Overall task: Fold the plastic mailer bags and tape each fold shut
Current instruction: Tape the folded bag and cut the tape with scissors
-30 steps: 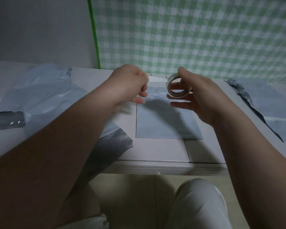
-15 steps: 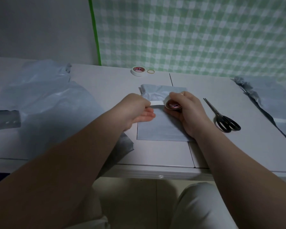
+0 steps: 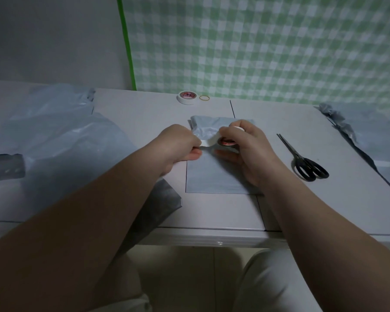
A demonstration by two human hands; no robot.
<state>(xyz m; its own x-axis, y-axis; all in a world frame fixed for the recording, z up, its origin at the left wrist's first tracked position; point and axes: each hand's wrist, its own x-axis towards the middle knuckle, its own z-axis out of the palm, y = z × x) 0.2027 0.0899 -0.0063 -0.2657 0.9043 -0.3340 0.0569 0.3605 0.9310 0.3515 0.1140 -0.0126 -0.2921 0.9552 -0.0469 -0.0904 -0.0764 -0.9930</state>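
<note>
One tape roll [image 3: 227, 143], red print unreadable, gripped by right hand [image 3: 248, 152]; left hand [image 3: 179, 144] pinches its strip end over mailer bag [image 3: 212, 176], middle of table [image 3: 212, 210]. Scissors [image 3: 306, 164] apart, toward right edge.

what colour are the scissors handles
Black. The scissors show best in the head view, the only one.

The right hand [image 3: 250, 154] covers most of the tape roll [image 3: 227, 143] (only its reddish core shows). The left bag pile [image 3: 54, 143] runs past the edge; the spare roll's [image 3: 187, 97] print is unreadable.
</note>
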